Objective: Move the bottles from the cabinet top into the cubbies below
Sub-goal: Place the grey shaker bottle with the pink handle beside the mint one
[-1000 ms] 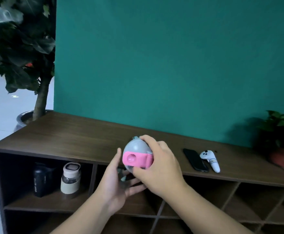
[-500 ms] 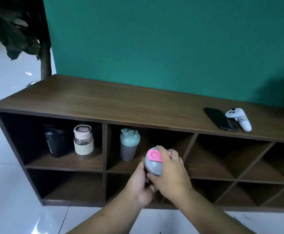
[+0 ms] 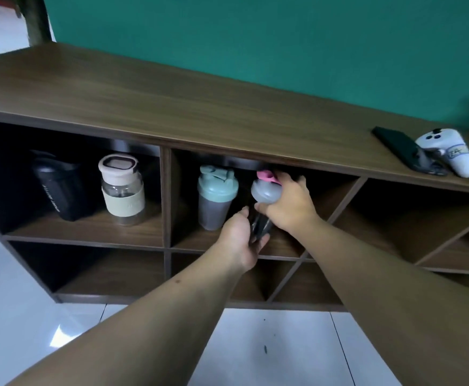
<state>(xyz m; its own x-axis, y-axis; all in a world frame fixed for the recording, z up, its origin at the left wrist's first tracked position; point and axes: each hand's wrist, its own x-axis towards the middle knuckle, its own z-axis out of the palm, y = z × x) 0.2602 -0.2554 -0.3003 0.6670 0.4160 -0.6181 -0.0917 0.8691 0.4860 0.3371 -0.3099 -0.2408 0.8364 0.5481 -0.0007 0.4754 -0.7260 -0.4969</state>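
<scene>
**Teal wall, dark wood, pale tile**

A flat teal-green painted wall (image 3: 283,45) rises behind a long dark-brown wood-grain cabinet (image 3: 172,107) with square and diagonal open compartments. Glossy white floor tiles (image 3: 27,324) with thin dark joints reflect a bright patch of light. A brown tree trunk (image 3: 37,20) stands at upper left.

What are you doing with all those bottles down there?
A person is putting a grey bottle with a pink lid into a cubby of the wooden cabinet. The right hand grips it near the top and the left hand holds it lower down. It is going in beside a mint-lidded shaker. A black bottle and a beige-lidded bottle stand in the next cubby to the left. A phone and a white controller lie on top.
</scene>
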